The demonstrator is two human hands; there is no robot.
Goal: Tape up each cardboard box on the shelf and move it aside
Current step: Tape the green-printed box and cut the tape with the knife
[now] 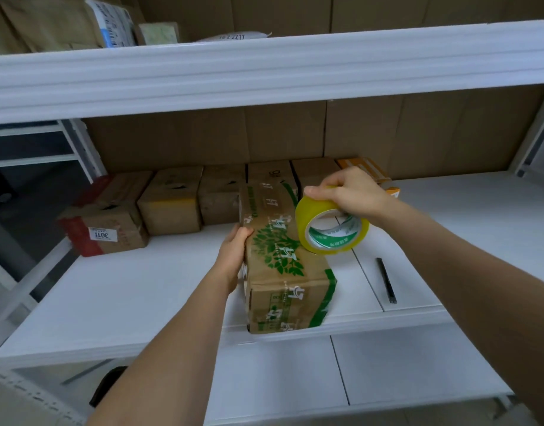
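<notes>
Head view: left hand (234, 256) braces the green-printed box (283, 256) at the shelf (126, 296) front edge; right hand (350, 195) grips the yellow tape roll (329, 226) above its top. Box overhangs the edge, so pulling the tape toward the person could likely tip it off.

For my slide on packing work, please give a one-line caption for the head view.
Left hand steadies a green-printed cardboard box on the white shelf while the right hand holds a yellow tape roll over it.

Hands (234, 253) steady box (283, 256), grip tape roll (332, 226).
</notes>
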